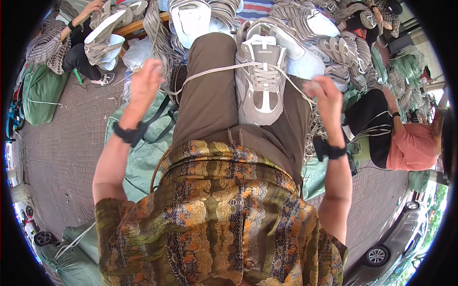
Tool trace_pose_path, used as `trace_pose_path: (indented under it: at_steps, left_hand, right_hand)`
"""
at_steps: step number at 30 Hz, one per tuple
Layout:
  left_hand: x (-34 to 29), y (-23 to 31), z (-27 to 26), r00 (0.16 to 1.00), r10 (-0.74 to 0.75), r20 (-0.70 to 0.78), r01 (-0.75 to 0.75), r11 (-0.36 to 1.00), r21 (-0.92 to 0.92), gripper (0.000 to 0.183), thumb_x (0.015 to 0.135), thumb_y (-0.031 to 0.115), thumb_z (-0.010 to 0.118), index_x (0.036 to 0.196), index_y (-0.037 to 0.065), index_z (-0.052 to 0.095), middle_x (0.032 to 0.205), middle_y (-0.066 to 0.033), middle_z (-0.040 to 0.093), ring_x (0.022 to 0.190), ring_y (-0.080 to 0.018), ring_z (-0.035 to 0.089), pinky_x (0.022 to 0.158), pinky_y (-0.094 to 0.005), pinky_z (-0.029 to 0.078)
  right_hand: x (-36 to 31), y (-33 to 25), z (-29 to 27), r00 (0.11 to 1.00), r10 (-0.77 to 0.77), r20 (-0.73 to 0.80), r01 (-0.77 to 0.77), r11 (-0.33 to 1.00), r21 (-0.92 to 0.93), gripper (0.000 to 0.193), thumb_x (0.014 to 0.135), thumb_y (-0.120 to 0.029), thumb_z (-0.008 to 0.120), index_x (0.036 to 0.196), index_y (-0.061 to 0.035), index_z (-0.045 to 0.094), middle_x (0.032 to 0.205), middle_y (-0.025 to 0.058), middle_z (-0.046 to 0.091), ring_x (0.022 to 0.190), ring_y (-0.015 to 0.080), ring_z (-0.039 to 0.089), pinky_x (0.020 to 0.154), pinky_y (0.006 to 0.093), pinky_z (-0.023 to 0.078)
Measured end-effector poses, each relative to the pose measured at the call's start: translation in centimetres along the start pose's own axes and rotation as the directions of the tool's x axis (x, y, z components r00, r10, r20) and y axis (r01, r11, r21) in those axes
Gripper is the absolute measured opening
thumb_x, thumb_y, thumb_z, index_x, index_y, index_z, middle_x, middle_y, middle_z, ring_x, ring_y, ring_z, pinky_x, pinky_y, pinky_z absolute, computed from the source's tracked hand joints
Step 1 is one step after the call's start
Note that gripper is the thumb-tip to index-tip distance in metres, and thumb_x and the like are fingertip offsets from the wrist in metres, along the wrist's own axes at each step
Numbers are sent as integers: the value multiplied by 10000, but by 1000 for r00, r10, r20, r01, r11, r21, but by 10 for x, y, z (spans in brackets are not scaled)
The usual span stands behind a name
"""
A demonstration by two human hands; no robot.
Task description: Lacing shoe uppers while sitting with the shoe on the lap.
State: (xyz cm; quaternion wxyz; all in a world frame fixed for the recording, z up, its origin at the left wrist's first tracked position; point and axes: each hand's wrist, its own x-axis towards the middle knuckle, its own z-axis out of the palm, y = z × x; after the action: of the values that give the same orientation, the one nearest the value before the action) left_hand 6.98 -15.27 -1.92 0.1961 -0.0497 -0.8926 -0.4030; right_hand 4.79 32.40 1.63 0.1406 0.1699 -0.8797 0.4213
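Note:
A grey-beige sneaker (261, 114) lies on my thighs, its toe toward me. Its lace (210, 71) is threaded in crossing rows over the tongue, and the two loose ends spread out sideways. My left hand (147, 83), raised beside my left knee, has its fingers closed on one lace end; the fingertips are slightly blurred. Beyond my right thigh, my right hand (326, 95) pinches the other end, which hangs a little below the fingers. Both stretches of lace sag between shoe and hands.
Stacks of grey shoe uppers (315, 24) and bundled laces (160, 33) lie ahead. Green sacks (45, 93) sit on the paving (71, 157). Other people work at the far left and right, one in a pink top (412, 148). A parked car (391, 243) stands at lower right.

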Motion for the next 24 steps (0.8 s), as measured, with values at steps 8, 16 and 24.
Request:
trace_pose_path:
  at_steps: [8,16,24]
  left_hand:
    - [39,105,121,987,105,123,-44,905,-423,128,886,18,573,981,18,659,865,-25,676,806,-90,602,755,-252,487]
    - [43,95,148,979,45,200,34,927,-375,122,876,42,593,964,5,669,869,-27,689,816,-85,595,757,-251,482]
    - [48,97,150,986,5,166,82,855,-513,163,897,-30,509,965,2,653,760,-77,677,705,-109,631,662,-254,514]
  right_hand:
    - [42,29,84,977,212,-30,-176,875,451,124,912,-112,591,951,-4,636,813,11,639,760,72,565,677,249,465]
    - [35,37,87,985,159,-68,-142,967,212,137,910,-134,624,988,-22,615,819,122,651,739,196,611,706,335,485]
    - [39,2,77,996,-70,-52,55,966,-252,72,887,-92,577,941,-45,574,803,193,654,790,420,633,658,483,484]
